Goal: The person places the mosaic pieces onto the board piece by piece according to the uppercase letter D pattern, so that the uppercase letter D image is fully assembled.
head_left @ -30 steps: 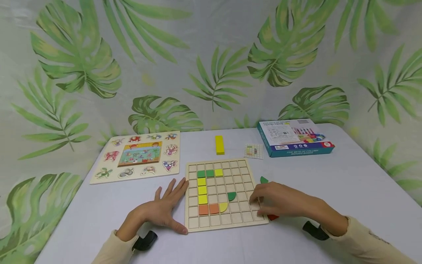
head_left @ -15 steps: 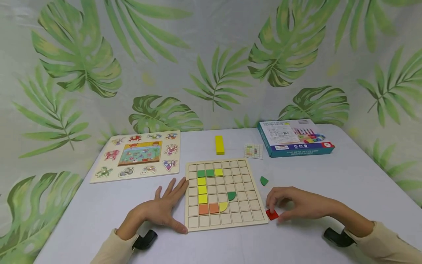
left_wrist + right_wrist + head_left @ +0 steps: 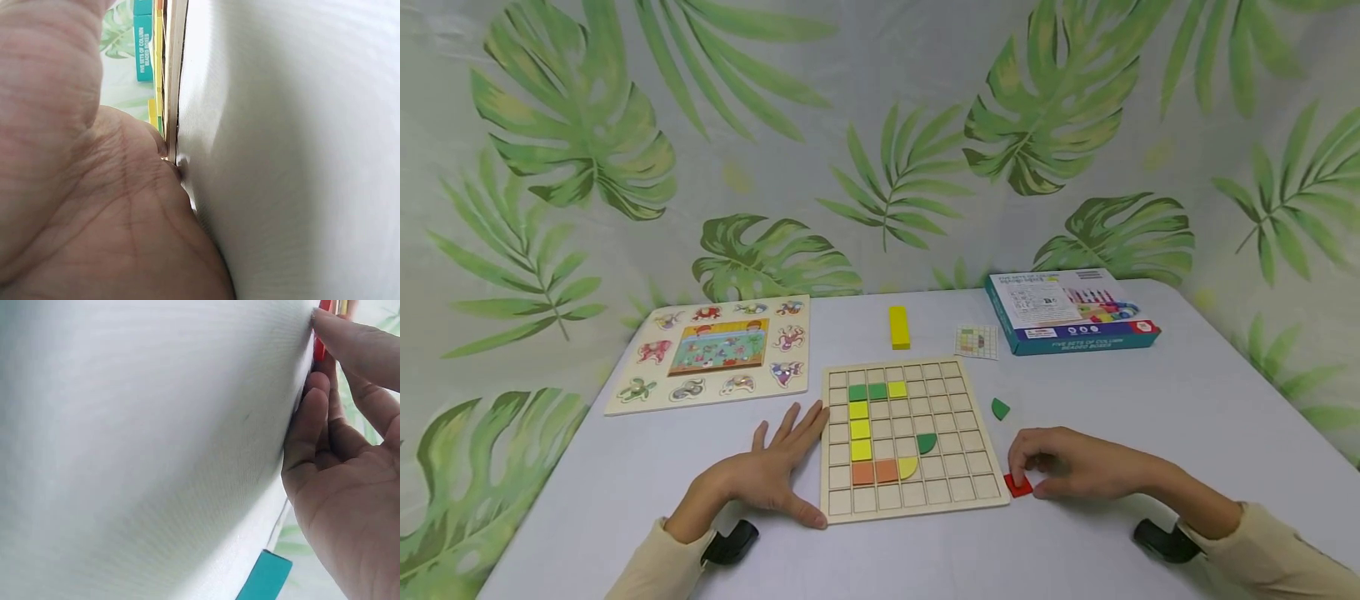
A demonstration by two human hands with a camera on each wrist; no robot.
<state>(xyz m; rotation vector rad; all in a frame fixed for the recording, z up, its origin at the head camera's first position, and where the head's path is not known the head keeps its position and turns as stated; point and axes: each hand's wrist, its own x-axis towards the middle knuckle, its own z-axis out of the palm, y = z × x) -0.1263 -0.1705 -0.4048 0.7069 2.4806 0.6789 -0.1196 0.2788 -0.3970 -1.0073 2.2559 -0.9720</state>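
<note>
A wooden grid board lies on the table with flat coloured tiles in some cells. Green, yellow and orange square tiles form a bracket shape; a yellow quarter-circle tile and a green quarter-circle tile lie toward its lower right. My left hand is spread flat, its fingertips and thumb against the board's left edge. Off the board's lower right corner, my right hand pinches a red square tile between a fingertip and the thumb. In the right wrist view, only the edge of the red tile shows.
A loose green quarter-circle tile lies right of the board. Behind it are a yellow block, a small pattern card and a teal-edged box. A sea-animal puzzle board lies at the back left.
My right hand has moved right, off the board's right edge, onto the red tile, and the loose green tile has come into full view. My left hand has stayed in place.
</note>
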